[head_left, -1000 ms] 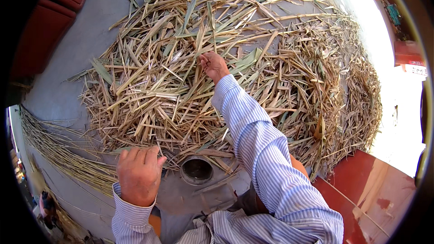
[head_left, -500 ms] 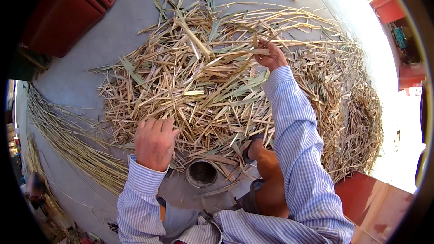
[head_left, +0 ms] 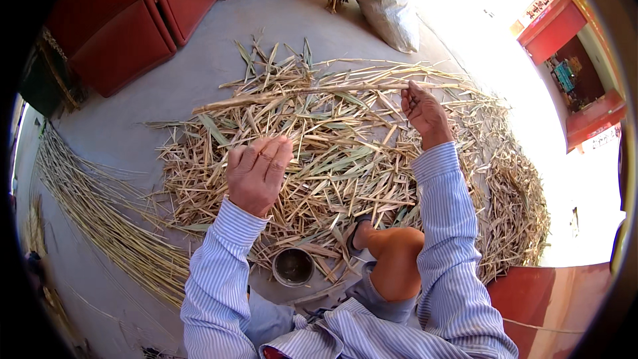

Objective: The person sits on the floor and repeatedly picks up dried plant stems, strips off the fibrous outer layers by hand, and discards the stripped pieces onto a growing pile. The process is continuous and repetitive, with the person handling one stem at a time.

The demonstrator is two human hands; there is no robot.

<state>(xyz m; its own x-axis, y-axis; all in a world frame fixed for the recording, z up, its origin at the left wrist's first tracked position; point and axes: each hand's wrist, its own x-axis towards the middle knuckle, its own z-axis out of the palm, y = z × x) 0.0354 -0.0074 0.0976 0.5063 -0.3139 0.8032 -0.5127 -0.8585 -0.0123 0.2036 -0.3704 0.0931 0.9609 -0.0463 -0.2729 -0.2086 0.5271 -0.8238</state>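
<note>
Nearest, below both hands: one small round tin (head_left: 293,266) on the concrete floor (head_left: 133,113), beside one bare knee (head_left: 397,262). Above it, left hand (head_left: 256,174), grip loose and empty, fingers half curled, hovering over the pile of dry husks and leaves (head_left: 332,159). Farther out, right hand (head_left: 425,112), grip closed on one long pale stalk (head_left: 299,95), lifted clear of the pile, running leftward from the grip, likely for pulling free. Left of the hands, one sheaf of stripped stalks (head_left: 86,219), laid parallel. Farthest: one grey sack (head_left: 385,0), red cabinets (head_left: 133,20).
</note>
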